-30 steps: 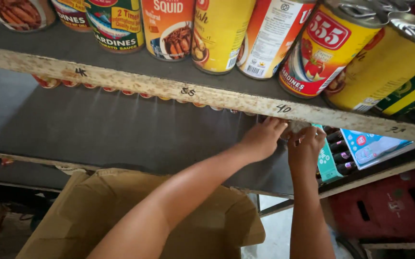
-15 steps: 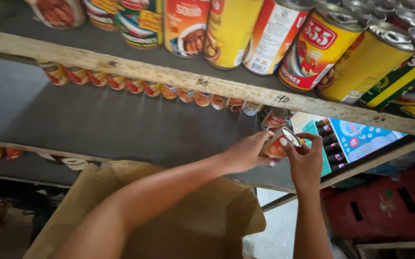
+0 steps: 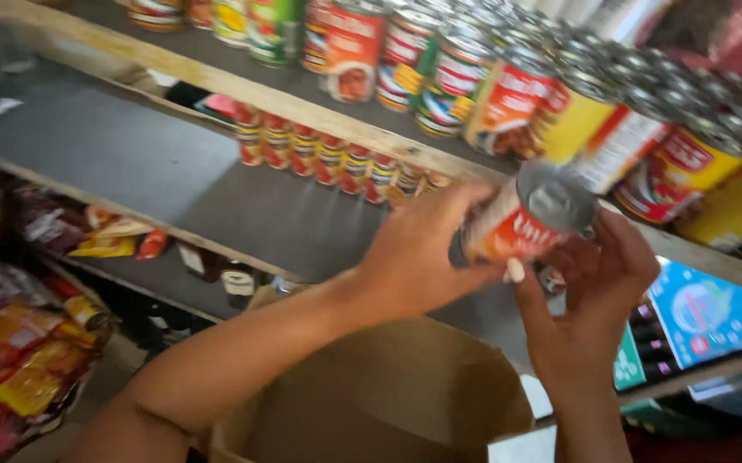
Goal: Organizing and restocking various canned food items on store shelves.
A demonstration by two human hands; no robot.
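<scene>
we are clamping both hands — left hand (image 3: 418, 257), right hand (image 3: 590, 300) — on a red-orange tin (image 3: 521, 219), yellow-red cans (image 3: 577, 120) standing at twelve o'clock.

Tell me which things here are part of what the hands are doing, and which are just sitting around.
In hand:
left hand
right hand
can, held by both
row of small cans on the shelf behind
cardboard box below

Lying about:
big cans on the upper shelf
snack packets
blue cartons

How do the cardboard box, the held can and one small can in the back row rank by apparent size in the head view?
1. cardboard box
2. held can, though nearness to the camera enlarges it
3. small can
</scene>
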